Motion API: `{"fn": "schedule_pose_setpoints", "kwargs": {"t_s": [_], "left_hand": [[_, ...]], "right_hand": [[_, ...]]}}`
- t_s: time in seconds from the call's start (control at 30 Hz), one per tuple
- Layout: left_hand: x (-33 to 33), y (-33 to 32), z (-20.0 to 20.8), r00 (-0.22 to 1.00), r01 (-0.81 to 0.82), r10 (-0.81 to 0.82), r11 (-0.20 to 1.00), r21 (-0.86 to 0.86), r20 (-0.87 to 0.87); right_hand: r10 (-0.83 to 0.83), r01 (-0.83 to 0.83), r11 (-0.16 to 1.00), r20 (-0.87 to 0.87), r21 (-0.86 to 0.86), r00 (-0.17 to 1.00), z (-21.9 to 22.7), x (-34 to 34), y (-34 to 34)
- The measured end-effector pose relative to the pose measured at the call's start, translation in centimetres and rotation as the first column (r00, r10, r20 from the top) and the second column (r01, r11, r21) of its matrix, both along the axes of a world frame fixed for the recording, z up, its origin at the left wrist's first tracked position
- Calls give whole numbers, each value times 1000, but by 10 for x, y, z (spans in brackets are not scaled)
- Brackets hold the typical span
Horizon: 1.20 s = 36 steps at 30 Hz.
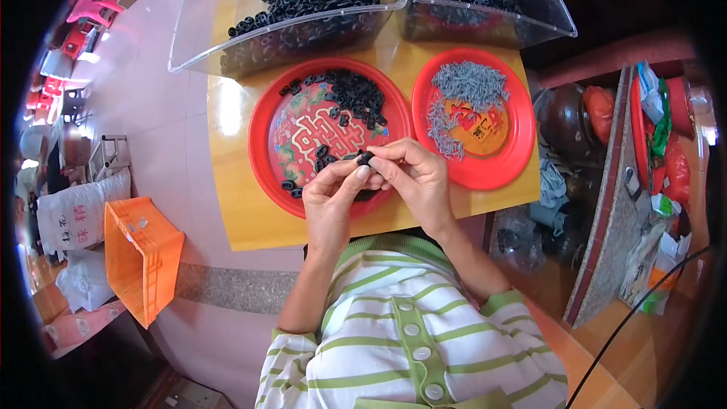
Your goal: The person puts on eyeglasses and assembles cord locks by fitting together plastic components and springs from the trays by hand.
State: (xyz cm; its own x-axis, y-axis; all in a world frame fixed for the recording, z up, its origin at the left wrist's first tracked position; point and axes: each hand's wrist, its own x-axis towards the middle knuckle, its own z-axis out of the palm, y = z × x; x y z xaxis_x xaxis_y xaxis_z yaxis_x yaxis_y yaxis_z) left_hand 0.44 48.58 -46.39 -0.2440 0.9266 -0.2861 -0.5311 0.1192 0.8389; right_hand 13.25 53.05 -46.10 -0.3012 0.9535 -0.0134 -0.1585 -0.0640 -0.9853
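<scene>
My left hand (334, 188) and my right hand (412, 179) meet over the near edge of a round red tray (261, 182). Between their fingertips they pinch a small black plastic part (366, 158); its exact kind is too small to make out. More black oval parts with holes (356, 97) lie heaped at the tray's far right, and a few are scattered near my left hand. To the right, a second red tray (515, 159) carries a heap of small grey screw-like pieces (473, 85).
Two clear plastic bins (303, 38) full of black parts stand at the back of the yellow table (235, 220). An orange crate (144, 257) is on the floor at the left beside white sacks (83, 212). Cluttered shelving with a stone-like panel (606, 204) stands at the right.
</scene>
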Motion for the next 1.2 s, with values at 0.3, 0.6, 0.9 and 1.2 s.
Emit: {"fn": "schedule_pose_setpoints", "kwargs": {"t_s": [0.3,0.6,0.9,1.2], "left_hand": [[0,5,-4,956,-106,109,994,-24,272],[13,6,0,907,-103,91,995,7,412],[8,5,5,991,-62,44,987,148,128],[4,2,-13,996,11,17,950,311,-89]], "right_hand": [[-117,-45,892,324,450,939,23,-5,5],[-171,-24,878,359,478,918,10,3,6],[-8,-118,916,311,384,950,22,15,13],[42,-132,924,248,358,968,14,17,7]]}}
